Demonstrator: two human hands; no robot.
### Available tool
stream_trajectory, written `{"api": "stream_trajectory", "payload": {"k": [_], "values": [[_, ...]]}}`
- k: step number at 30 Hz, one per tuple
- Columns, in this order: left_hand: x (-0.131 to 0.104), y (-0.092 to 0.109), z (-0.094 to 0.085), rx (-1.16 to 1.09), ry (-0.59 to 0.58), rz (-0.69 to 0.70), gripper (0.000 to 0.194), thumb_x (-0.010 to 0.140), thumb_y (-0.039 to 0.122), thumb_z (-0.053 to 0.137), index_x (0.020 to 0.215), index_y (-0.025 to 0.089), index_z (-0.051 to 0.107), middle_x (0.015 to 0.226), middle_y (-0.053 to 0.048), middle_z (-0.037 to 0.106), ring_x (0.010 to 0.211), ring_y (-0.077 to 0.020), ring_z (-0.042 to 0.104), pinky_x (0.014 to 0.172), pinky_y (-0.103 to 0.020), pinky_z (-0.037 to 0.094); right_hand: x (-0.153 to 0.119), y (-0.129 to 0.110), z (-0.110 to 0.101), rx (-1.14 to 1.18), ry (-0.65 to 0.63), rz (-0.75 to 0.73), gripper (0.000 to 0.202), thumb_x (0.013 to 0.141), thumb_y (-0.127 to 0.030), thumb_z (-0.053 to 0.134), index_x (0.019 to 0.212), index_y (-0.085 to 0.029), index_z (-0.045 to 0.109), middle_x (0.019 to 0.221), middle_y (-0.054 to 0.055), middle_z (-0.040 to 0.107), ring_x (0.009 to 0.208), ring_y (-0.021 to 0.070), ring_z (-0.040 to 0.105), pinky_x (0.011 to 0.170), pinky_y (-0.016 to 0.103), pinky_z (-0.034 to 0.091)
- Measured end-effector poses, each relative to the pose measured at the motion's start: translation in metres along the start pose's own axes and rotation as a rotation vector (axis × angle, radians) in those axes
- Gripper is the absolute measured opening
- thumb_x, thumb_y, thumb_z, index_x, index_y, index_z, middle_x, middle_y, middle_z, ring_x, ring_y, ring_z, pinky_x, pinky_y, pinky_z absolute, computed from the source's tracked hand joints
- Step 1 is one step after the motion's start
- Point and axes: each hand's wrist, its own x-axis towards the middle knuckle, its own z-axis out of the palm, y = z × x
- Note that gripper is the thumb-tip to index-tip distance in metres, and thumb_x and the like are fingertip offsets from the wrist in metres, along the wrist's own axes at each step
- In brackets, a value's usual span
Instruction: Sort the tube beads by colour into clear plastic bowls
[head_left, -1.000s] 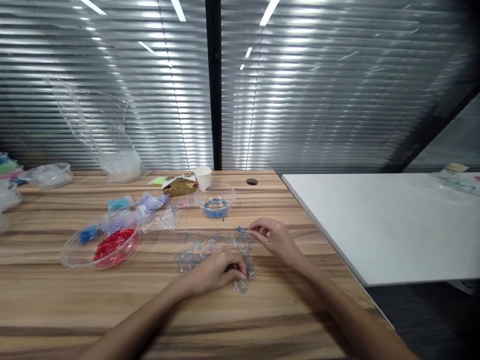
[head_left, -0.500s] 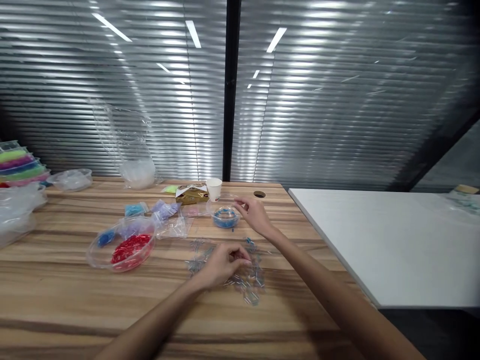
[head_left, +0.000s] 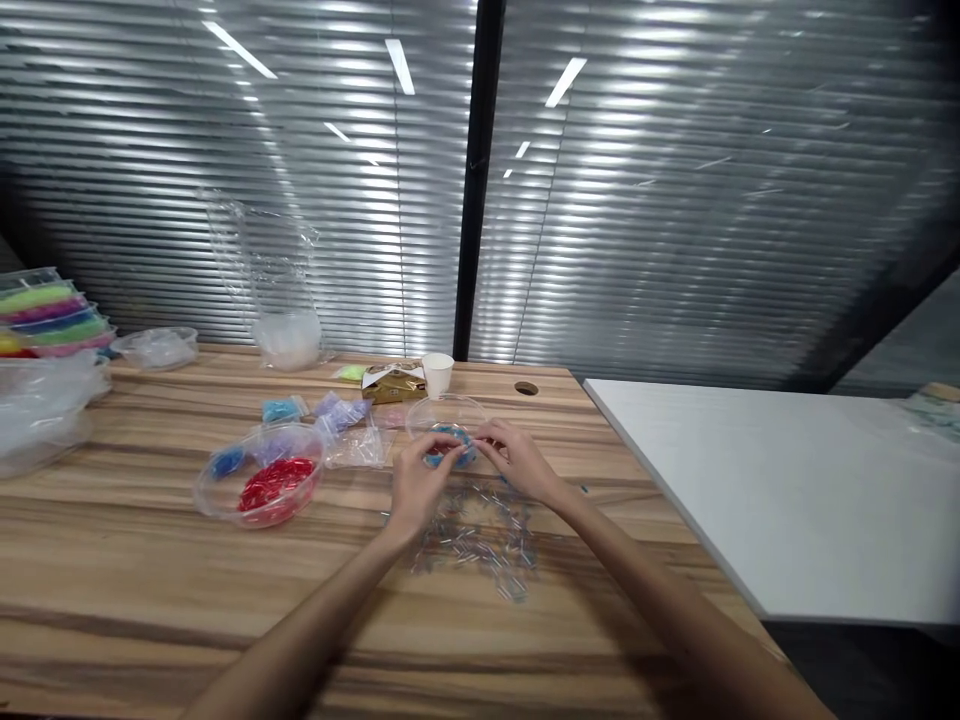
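My left hand (head_left: 421, 480) and my right hand (head_left: 517, 460) meet with pinched fingertips in front of a clear round container (head_left: 448, 408). Blue pieces (head_left: 459, 458) lie in it, partly hidden behind my fingers. Whatever sits in either pinch is too small to make out. Beneath and in front of my hands, many thin clear tubes (head_left: 480, 550) are scattered on the wooden table. To the left stands a clear round tray (head_left: 202, 500) holding red pieces (head_left: 277, 485), blue pieces (head_left: 226, 461) and pale purple ones.
Small plastic bags (head_left: 352, 445) lie behind the tray. A gold box (head_left: 394, 383) and a white paper cup (head_left: 438, 374) stand further back. Stacked colourful cases (head_left: 56, 315) and crumpled clear plastic (head_left: 49, 410) are at far left. A white table (head_left: 780, 480) adjoins at right.
My left hand has moved up from the scattered tubes to meet my right hand. My right hand has come down slightly. The view has shifted and tilted a little.
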Motion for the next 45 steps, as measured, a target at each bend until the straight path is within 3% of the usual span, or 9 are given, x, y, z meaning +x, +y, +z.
{"api": "stream_trajectory", "payload": {"k": [4, 6, 8, 13, 25, 30, 35, 39, 45], "values": [[0.003, -0.005, -0.005, 0.178, 0.025, 0.105, 0.01, 0.076, 0.026, 0.06, 0.076, 0.017, 0.065, 0.08, -0.002, 0.065, 0.079, -0.0155, 0.057, 0.075, -0.027, 0.041, -0.002, 0.003, 0.004, 0.147, 0.073, 0.089, 0.026, 0.084, -0.024, 0.047, 0.107, -0.017, 0.056, 0.109, 0.008, 0.056, 0.083, 0.0113, 0.058, 0.074, 0.025, 0.048], [0.004, -0.008, -0.005, 0.27, 0.019, 0.14, 0.01, 0.078, 0.025, 0.059, 0.078, 0.018, 0.065, 0.081, -0.002, 0.065, 0.081, -0.0159, 0.056, 0.076, -0.028, 0.039, -0.003, 0.011, 0.007, 0.113, 0.119, 0.192, 0.027, 0.082, -0.019, 0.048, 0.106, -0.014, 0.057, 0.107, 0.009, 0.057, 0.079, 0.0114, 0.058, 0.072, 0.025, 0.048], [0.004, -0.012, -0.005, 0.353, 0.014, 0.17, 0.01, 0.08, 0.025, 0.057, 0.08, 0.019, 0.065, 0.082, -0.001, 0.065, 0.083, -0.0162, 0.055, 0.078, -0.03, 0.038, -0.003, 0.019, 0.01, 0.013, 0.055, 0.275, 0.021, 0.079, -0.018, 0.05, 0.095, -0.013, 0.062, 0.094, 0.008, 0.061, 0.078, 0.0137, 0.057, 0.074, 0.027, 0.046], [0.005, -0.015, -0.005, 0.476, 0.003, 0.217, 0.014, 0.083, 0.024, 0.053, 0.086, 0.02, 0.065, 0.086, -0.001, 0.064, 0.086, -0.0165, 0.053, 0.083, -0.033, 0.034, -0.001, 0.026, 0.019, -0.158, -0.149, 0.207, 0.018, 0.078, -0.024, 0.056, 0.091, -0.018, 0.067, 0.093, 0.006, 0.061, 0.093, 0.0177, 0.052, 0.086, 0.03, 0.038], [0.003, -0.014, -0.003, 0.489, -0.02, 0.224, 0.021, 0.087, 0.029, 0.046, 0.085, 0.019, 0.064, 0.087, 0.0, 0.065, 0.086, -0.016, 0.052, 0.088, -0.034, 0.032, -0.002, 0.031, 0.029, -0.195, -0.084, 0.29, 0.014, 0.077, -0.024, 0.056, 0.08, -0.016, 0.067, 0.083, 0.006, 0.06, 0.086, 0.0174, 0.051, 0.079, 0.027, 0.037], [0.001, -0.011, -0.003, 0.483, -0.07, 0.233, 0.017, 0.085, 0.03, 0.051, 0.084, 0.019, 0.064, 0.086, 0.0, 0.065, 0.087, -0.0159, 0.052, 0.091, -0.036, 0.031, -0.001, 0.033, 0.013, -0.16, 0.007, 0.317, 0.013, 0.077, -0.023, 0.056, 0.081, -0.014, 0.066, 0.087, 0.005, 0.061, 0.085, 0.0159, 0.052, 0.079, 0.027, 0.038], [0.0, -0.014, -0.001, 0.465, -0.137, 0.257, 0.009, 0.081, 0.023, 0.057, 0.084, 0.02, 0.064, 0.087, 0.0, 0.065, 0.087, -0.0157, 0.054, 0.098, -0.037, 0.027, 0.014, 0.021, -0.009, 0.058, 0.225, 0.355, 0.018, 0.073, -0.031, 0.06, 0.081, -0.016, 0.066, 0.08, 0.004, 0.062, 0.072, 0.0131, 0.052, 0.066, 0.024, 0.039], [0.0, -0.015, 0.001, 0.417, -0.207, 0.339, 0.01, 0.083, 0.019, 0.053, 0.083, 0.02, 0.063, 0.087, 0.001, 0.065, 0.085, -0.0144, 0.054, 0.097, -0.036, 0.028, 0.02, 0.006, -0.013, 0.129, 0.206, 0.278, 0.02, 0.073, -0.032, 0.061, 0.081, -0.015, 0.067, 0.08, 0.004, 0.062, 0.072, 0.0126, 0.052, 0.065, 0.023, 0.039], [-0.002, -0.013, 0.001, 0.385, -0.229, 0.405, 0.012, 0.084, 0.018, 0.05, 0.083, 0.02, 0.062, 0.083, 0.001, 0.064, 0.082, -0.0135, 0.052, 0.096, -0.035, 0.029, -0.005, 0.014, -0.015, 0.111, 0.335, 0.3, 0.031, 0.077, -0.039, 0.055, 0.093, -0.013, 0.065, 0.088, 0.007, 0.062, 0.073, 0.0134, 0.053, 0.064, 0.024, 0.041]]}}
